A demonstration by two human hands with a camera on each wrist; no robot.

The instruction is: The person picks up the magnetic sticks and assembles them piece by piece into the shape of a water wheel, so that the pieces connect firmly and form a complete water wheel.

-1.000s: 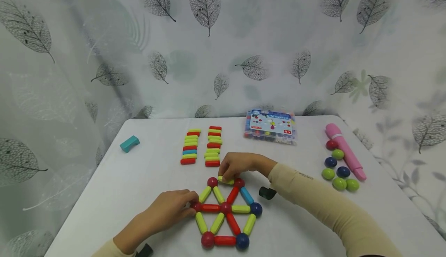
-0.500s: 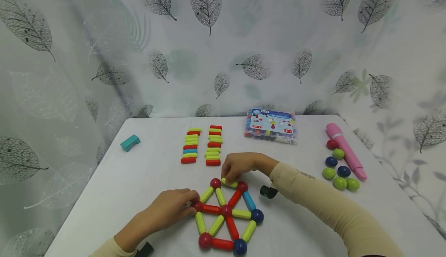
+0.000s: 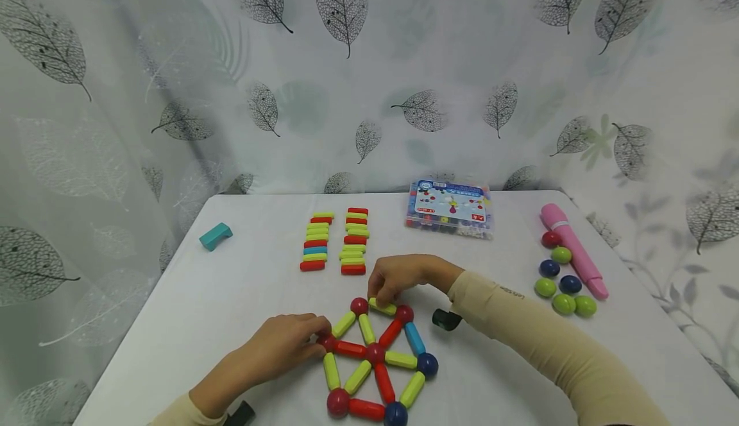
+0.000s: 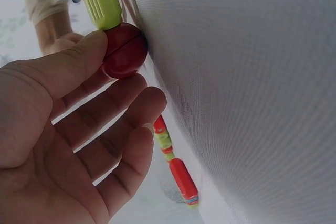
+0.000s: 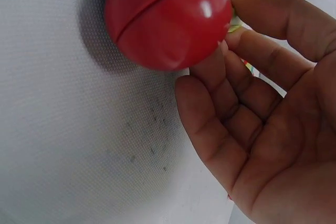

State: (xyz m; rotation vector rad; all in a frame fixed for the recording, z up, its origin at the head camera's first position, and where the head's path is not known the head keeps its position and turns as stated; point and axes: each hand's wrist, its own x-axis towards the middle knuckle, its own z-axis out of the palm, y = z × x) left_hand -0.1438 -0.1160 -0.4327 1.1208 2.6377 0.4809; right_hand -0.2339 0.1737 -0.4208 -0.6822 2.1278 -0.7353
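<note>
A hexagon of balls and rods lies on the white table, with spokes meeting at a central red ball (image 3: 375, 353). My left hand (image 3: 283, 348) pinches the red ball (image 4: 126, 51) at its left corner between thumb and fingers. At the top side, my right hand (image 3: 399, 276) pinches a yellow-green rod (image 3: 383, 308). That rod's right end meets a red ball (image 5: 168, 19), which looms large in the right wrist view. Its left end lies close to another red ball (image 3: 359, 306). Blue balls (image 3: 427, 366) form the right and lower right corners.
Two columns of red, yellow-green and blue rods (image 3: 355, 241) lie behind the hexagon. A clear plastic case (image 3: 448, 208) sits at the back. At the right are loose balls (image 3: 564, 304) beside a pink cylinder (image 3: 574, 251). A teal block (image 3: 216, 237) lies far left.
The whole hexagon has turned slightly clockwise: its top shifted right, its bottom left. My right hand moved a little to the right with the rod. My left hand kept its pinch on the corner ball.
</note>
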